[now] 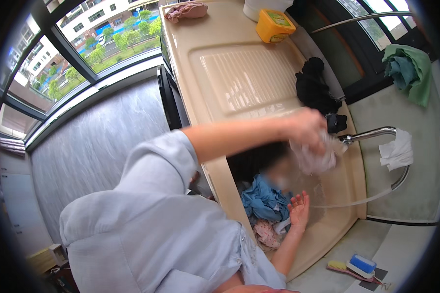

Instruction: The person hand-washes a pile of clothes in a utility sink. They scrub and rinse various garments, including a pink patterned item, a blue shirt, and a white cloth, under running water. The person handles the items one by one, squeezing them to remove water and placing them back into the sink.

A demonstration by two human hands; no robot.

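Observation:
My left hand, blurred, grips a wet pale pink cloth over the laundry sink, close to the base of the chrome faucet. Lower in the view, my right hand is palm up with its fingers apart and nothing in it. From the faucet's curved spout a stream of water runs towards the right hand. Blue cloth lies in the sink beside that hand, with a pink patterned cloth near it. Dark shadow and a blurred patch hide part of the basin.
Black cloth lies along the ribbed washboard. A yellow tub and a pink cloth sit on the far ledge. White cloth hangs on the faucet; green cloth hangs beyond. Two scrub brushes lie at lower right.

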